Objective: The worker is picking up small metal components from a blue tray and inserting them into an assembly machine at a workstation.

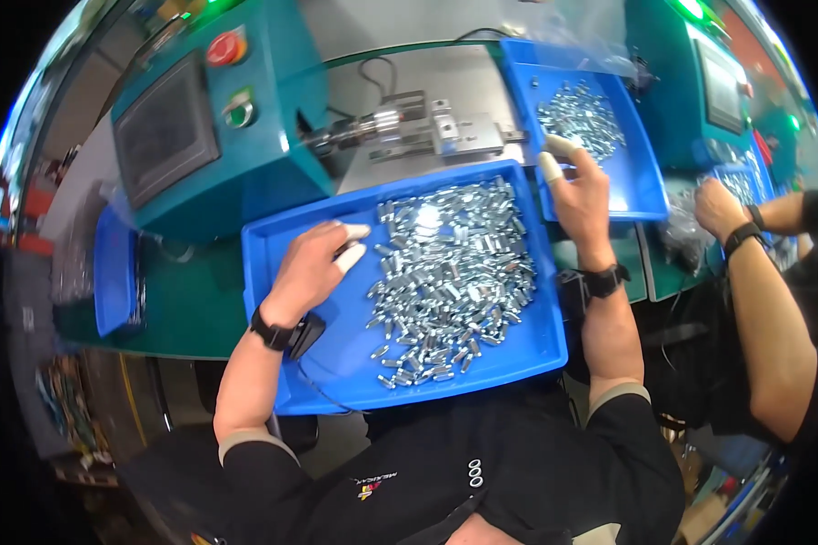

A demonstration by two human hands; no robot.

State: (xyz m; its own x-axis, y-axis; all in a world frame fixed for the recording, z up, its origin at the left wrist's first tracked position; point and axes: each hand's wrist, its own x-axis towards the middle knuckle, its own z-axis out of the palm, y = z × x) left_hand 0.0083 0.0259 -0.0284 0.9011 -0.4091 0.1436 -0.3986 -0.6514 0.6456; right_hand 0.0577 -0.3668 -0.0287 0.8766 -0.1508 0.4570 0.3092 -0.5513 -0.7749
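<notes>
A large blue tray lies in front of me, holding a heap of small shiny metal pieces. Over its left part is my left hand, finger and thumb in white finger covers bent toward each other; what lies between them, if anything, is too small to make out. My right hand hovers over the near left edge of a second blue tray, its covered thumb and finger apart with nothing seen between them. Similar metal pieces fill that tray's middle. Just left of this hand is a metal fixture.
A green machine with a dark screen, red button and green knob stands at left, its metal chuck facing the fixture. Another green machine is at right. There a co-worker's hand is beside a plastic bag. A blue bin sits far left.
</notes>
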